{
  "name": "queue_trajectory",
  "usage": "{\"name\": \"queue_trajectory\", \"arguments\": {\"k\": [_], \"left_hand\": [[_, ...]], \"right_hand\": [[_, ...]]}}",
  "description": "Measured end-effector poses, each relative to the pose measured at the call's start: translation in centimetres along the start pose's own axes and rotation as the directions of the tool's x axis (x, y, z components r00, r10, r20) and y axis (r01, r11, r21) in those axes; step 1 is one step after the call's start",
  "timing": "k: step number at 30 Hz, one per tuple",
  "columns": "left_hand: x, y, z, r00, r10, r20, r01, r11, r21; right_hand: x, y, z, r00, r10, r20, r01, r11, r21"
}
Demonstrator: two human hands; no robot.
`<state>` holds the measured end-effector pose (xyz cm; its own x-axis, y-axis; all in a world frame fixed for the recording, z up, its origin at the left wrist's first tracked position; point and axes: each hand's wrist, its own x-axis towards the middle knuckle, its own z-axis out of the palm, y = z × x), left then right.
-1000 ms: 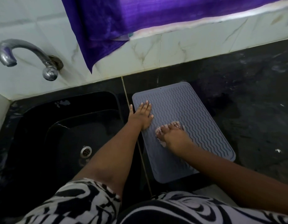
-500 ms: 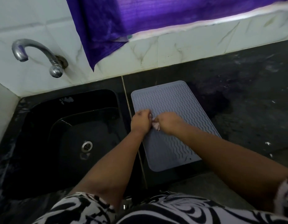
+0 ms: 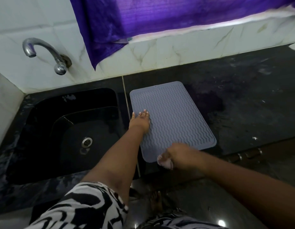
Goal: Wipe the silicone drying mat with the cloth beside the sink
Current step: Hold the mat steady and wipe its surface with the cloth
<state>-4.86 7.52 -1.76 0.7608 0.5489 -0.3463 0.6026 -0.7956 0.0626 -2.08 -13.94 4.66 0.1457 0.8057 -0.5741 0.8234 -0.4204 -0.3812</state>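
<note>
A grey silicone drying mat (image 3: 173, 116) with wavy ridges lies flat on the black counter just right of the sink. My left hand (image 3: 140, 120) rests flat on the mat's left edge, fingers spread. At the mat's near corner, my right hand (image 3: 178, 157) is closed around a small pale pink cloth (image 3: 165, 161). Only a bunched bit of the cloth shows under the fingers, over the mat's front edge.
A black sink (image 3: 74, 129) with a metal drain (image 3: 87, 142) lies to the left. A chrome tap (image 3: 44, 53) juts from the tiled wall. A purple curtain (image 3: 160, 19) hangs behind. The dark counter (image 3: 251, 104) stretches right, with drawer handles (image 3: 246, 155) below its edge.
My right hand has swept the cloth from the mat's middle left toward me to its near corner. My left hand opened and lies flat on the left edge again.
</note>
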Motion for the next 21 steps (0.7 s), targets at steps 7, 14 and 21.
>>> {"name": "queue_trajectory", "arguments": {"k": [7,14,21], "left_hand": [[-4.8,2.6,3.3,0.993,0.059,-0.107,-0.090,0.945,-0.315],[-4.4,2.6,2.0,0.995,0.072,0.070,-0.062,0.987,-0.145],[-3.5,2.4,-2.2,0.999,0.032,0.029,-0.024,0.968,-0.250]], "right_hand": [[5.0,0.9,-0.2,0.966,0.204,-0.158,-0.221,0.970,-0.102],[1.4,1.9,3.8,0.990,0.135,0.037,-0.118,0.948,-0.296],[-2.0,4.9,-6.8,0.995,0.038,-0.097,0.032,0.774,0.632]]}}
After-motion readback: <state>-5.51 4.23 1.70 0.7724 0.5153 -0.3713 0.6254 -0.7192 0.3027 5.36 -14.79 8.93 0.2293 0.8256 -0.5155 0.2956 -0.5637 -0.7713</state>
